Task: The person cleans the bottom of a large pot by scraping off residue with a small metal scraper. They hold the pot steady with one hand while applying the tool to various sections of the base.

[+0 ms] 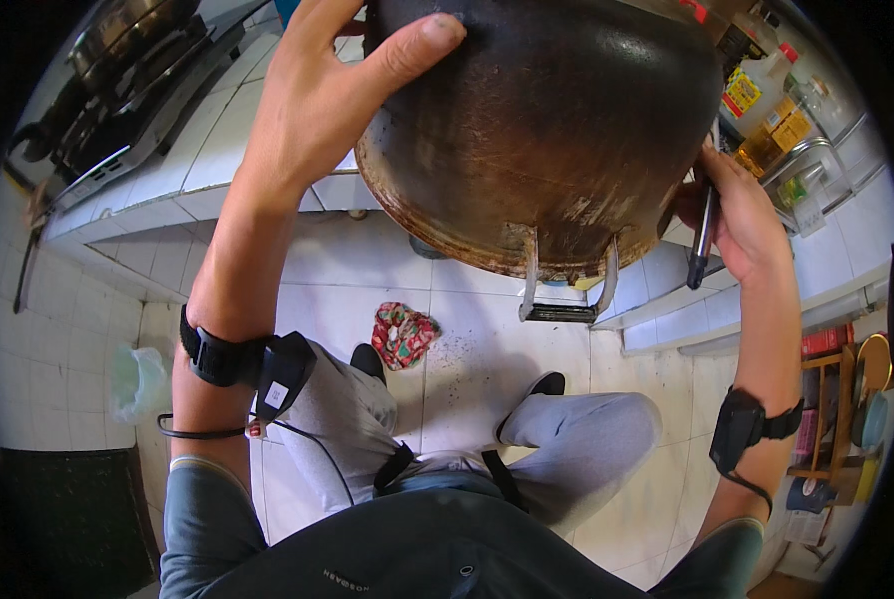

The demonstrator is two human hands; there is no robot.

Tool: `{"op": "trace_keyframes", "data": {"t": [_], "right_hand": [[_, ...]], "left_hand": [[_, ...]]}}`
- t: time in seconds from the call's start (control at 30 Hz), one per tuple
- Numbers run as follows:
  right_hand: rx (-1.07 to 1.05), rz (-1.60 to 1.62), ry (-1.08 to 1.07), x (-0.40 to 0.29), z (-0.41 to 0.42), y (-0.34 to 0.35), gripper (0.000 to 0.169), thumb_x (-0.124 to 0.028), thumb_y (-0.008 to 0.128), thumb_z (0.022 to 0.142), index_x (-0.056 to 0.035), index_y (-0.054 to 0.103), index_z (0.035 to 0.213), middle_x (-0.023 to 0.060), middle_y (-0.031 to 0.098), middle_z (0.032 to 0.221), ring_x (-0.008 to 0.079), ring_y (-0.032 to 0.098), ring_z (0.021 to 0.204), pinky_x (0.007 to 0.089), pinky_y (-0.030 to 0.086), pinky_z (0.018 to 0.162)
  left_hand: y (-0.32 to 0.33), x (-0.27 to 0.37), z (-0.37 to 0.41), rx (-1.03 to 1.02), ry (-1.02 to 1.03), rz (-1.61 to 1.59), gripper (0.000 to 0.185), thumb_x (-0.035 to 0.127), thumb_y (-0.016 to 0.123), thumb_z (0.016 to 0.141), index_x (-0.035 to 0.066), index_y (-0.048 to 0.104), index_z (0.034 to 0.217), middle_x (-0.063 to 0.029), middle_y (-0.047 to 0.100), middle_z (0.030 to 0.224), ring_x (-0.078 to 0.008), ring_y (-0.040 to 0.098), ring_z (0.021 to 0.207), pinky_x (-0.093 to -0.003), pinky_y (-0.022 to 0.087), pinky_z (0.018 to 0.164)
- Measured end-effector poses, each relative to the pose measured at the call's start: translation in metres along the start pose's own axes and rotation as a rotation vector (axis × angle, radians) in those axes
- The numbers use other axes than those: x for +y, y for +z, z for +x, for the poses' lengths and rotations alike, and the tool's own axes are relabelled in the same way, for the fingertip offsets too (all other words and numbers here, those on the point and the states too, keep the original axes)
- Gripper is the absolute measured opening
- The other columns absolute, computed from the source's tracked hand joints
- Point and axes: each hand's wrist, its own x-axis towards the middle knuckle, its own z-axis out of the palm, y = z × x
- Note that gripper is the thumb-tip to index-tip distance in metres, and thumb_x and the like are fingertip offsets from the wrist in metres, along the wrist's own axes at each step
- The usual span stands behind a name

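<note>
A large wok is raised in front of me, its blackened, brown-stained underside towards the camera and a metal loop handle with a dark grip at its lower rim. My left hand holds the wok at its left side, thumb lying on the outside and fingers partly hidden behind it. At the right rim, my right hand is closed around a slim dark-handled utensil with a metal part; its fingertips are partly hidden by the wok, so I cannot tell whether they grip the wok too.
A tiled counter carries a stove with a metal pot at upper left. Bottles stand in a rack at right. A patterned cloth and dark crumbs lie on the floor; a green plastic bag hangs left.
</note>
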Motion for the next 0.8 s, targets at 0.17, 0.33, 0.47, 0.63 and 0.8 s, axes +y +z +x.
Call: {"op": "trace_keyframes", "data": {"t": [0.17, 0.33, 0.47, 0.63, 0.8], "right_hand": [[-0.093, 0.068, 0.010, -0.005, 0.032, -0.004, 0.030, -0.036, 0.057, 0.107, -0.0062, 0.057, 0.110, 0.0022, 0.061, 0.079, 0.0115, 0.060, 0.063, 0.0257, 0.052, 0.059], [-0.182, 0.107, 0.000, -0.005, 0.062, -0.003, 0.028, -0.027, 0.052, 0.110, -0.0081, 0.060, 0.129, -0.0003, 0.064, 0.093, 0.0091, 0.064, 0.076, 0.0256, 0.059, 0.071], [-0.265, 0.081, -0.005, 0.000, 0.087, -0.012, 0.028, -0.027, 0.054, 0.109, -0.0098, 0.060, 0.130, 0.0000, 0.065, 0.097, 0.0089, 0.064, 0.081, 0.0256, 0.058, 0.071], [-0.204, 0.019, -0.027, -0.004, 0.089, 0.001, 0.027, -0.028, 0.054, 0.109, -0.0089, 0.062, 0.127, 0.0031, 0.069, 0.102, 0.0113, 0.067, 0.086, 0.0270, 0.059, 0.074], [-0.270, 0.059, -0.074, -0.002, 0.097, 0.002, 0.039, -0.040, 0.064, 0.104, -0.0032, 0.059, 0.117, 0.0049, 0.062, 0.097, 0.0194, 0.071, 0.077, 0.0332, 0.063, 0.068]], "left_hand": [[0.000, 0.019, -0.008, 0.039, 0.084, 0.193, 0.093, 0.050, 0.082, 0.082, -0.007, 0.050, 0.147, -0.0179, 0.057, 0.124, -0.0280, 0.056, 0.117, -0.0400, 0.044, 0.105], [0.008, 0.034, -0.012, 0.083, 0.116, 0.398, 0.087, 0.055, 0.078, 0.084, 0.000, 0.052, 0.146, -0.0162, 0.056, 0.129, -0.0286, 0.056, 0.120, -0.0426, 0.042, 0.107], [-0.001, -0.012, -0.010, 0.042, 0.190, 0.523, 0.082, 0.073, 0.055, 0.095, 0.015, 0.050, 0.153, -0.0142, 0.053, 0.148, -0.0294, 0.053, 0.133, -0.0462, 0.036, 0.115], [0.005, 0.019, -0.003, 0.071, 0.213, 0.257, 0.102, 0.059, 0.088, 0.071, -0.005, 0.049, 0.140, -0.0203, 0.055, 0.128, -0.0334, 0.055, 0.122, -0.0434, 0.043, 0.108], [0.005, -0.009, 0.014, 0.057, 0.181, 0.202, 0.109, 0.064, 0.088, 0.066, -0.004, 0.047, 0.142, -0.0232, 0.050, 0.137, -0.0372, 0.051, 0.131, -0.0452, 0.040, 0.113]]}}
